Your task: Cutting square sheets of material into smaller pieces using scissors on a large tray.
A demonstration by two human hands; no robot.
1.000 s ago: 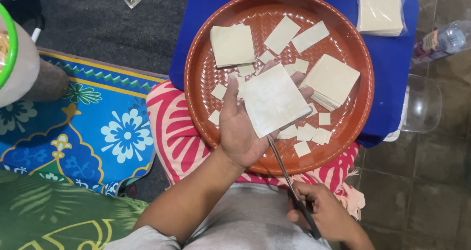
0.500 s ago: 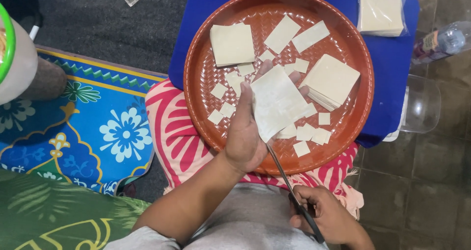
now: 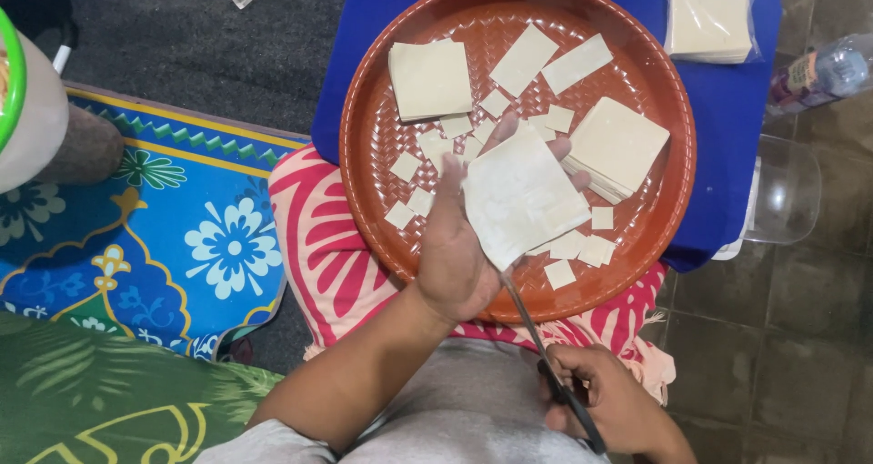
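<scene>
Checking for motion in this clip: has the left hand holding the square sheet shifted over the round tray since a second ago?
Yes, slightly. The left hand with the square sheet has drifted toward the person, lower against the round tray, and the sheet has turned a little.

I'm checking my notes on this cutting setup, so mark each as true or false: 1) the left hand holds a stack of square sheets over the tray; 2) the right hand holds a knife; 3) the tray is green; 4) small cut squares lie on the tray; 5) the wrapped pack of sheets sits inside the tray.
1) True: the left hand holds the stack of square sheets above the round tray.
2) False: the right hand holds scissors, blades pointing up at the stack.
3) False: the tray is reddish-brown.
4) True: small cut squares lie scattered on it.
5) False: the wrapped pack lies outside the tray, on the blue surface.
</scene>
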